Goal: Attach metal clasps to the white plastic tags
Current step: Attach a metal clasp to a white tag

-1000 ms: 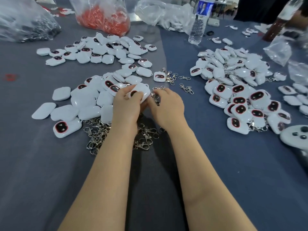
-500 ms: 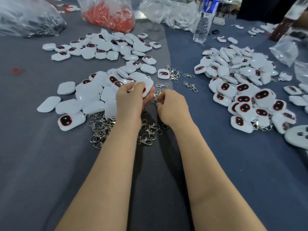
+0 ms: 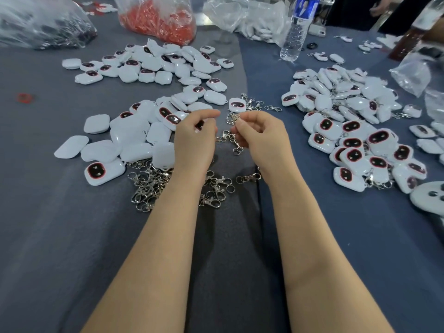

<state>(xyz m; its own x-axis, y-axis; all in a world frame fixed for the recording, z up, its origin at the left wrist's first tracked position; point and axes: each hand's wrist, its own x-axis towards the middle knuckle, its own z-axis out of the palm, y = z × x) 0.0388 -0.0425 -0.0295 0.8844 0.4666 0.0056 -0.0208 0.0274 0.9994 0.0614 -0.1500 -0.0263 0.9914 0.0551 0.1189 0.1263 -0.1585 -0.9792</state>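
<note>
The left hand (image 3: 195, 138) curls round a mostly hidden white tag (image 3: 199, 125). The right hand (image 3: 262, 135) pinches a clasp (image 3: 232, 117) at its fingertips, likely aligning them for joining.

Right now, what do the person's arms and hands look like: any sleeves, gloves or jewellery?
Both are bare. The left hand and right hand wear no gloves, and no rings show on the fingers. The left forearm and right forearm run uncovered to the bottom edge: no sleeve, watch or bracelet in view.
</note>
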